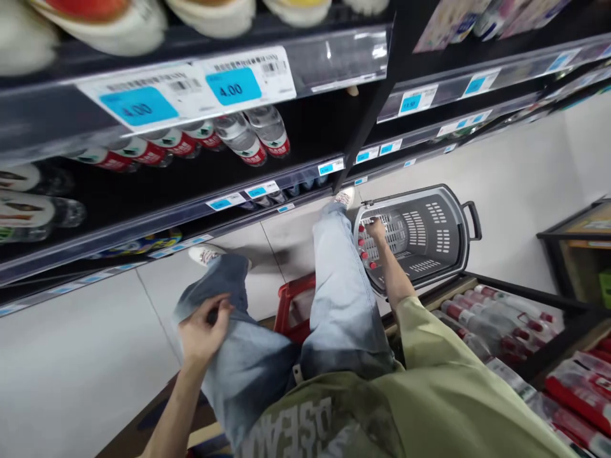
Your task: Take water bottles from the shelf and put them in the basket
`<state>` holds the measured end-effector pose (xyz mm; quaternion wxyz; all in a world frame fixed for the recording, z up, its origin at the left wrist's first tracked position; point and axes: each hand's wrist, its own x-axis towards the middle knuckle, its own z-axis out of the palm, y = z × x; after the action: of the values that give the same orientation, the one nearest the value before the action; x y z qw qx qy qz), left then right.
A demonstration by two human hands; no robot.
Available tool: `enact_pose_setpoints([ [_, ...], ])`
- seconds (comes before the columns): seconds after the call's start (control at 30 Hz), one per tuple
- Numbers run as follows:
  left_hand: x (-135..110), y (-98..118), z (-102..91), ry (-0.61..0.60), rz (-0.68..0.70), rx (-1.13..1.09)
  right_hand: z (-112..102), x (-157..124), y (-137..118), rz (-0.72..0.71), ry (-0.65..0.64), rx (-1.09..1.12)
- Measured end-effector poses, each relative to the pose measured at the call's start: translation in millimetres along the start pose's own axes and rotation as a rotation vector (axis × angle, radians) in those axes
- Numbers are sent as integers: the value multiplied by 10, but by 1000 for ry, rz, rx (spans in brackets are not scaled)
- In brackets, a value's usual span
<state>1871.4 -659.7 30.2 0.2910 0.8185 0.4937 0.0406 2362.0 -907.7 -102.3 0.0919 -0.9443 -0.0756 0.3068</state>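
Right hand (377,229) at grey basket (429,235), left hand (205,327) on knee (233,280)

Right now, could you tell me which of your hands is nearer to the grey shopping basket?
Right. The right hand is inside the grey shopping basket; the left hand rests on the jeans, well away.

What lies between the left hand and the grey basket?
In the head view: the right leg in pale jeans and part of a red stool, between left hand and grey basket.
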Motion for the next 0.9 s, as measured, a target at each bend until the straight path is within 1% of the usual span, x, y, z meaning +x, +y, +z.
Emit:
enact_pose_setpoints([
  [0.07, 13, -26, 32, 16, 5, -23, -317, -98, -113, -69, 48, 39],
  [0.13, 24, -42, 60, 32, 14, -50, -622, -245, -265, -169, 92, 91],
  [0.2, 28, -37, 82, 34, 18, -79, -838, -452, -461, -292, 131, 157],
  [0.23, 27, -24, 90, 28, 17, -90, -890, -580, -575, -360, 141, 188],
  [0.3, 22, 19, 97, 18, 5, -94, -864, -875, -821, -493, 128, 196],
  [0.37, 13, 80, 95, -1, -9, -76, -701, -1189, -1053, -590, 74, 67],
  [0.4, 5, 114, 91, -18, -15, -55, -598, -1332, -1148, -599, 68, -43],
  [0.43, -6, 148, 86, -38, -16, -31, -501, -1454, -1226, -603, 106, -157],
  [0.47, -22, 182, 79, -57, -16, 0, -421, -1550, -1285, -565, 142, -251],
  [0.5, -43, 213, 72, -75, -13, 35, -367, -1616, -1327, -534, 113, -316],
  [0.57, -97, 264, 59, -116, -1, 107, -341, -1673, -1370, -501, 86, -381],
  [0.7, -211, 289, 43, -195, 61, 230, -437, -1662, -1359, -506, 83, -421],
  [0.77, -248, 267, 39, -202, 83, 265, -454, -1663, -1342, -497, 88, -435],
  [0.9, -281, 215, 24, -184, 80, 286, -405, -1686, -1353, -488, 100, -444],
])
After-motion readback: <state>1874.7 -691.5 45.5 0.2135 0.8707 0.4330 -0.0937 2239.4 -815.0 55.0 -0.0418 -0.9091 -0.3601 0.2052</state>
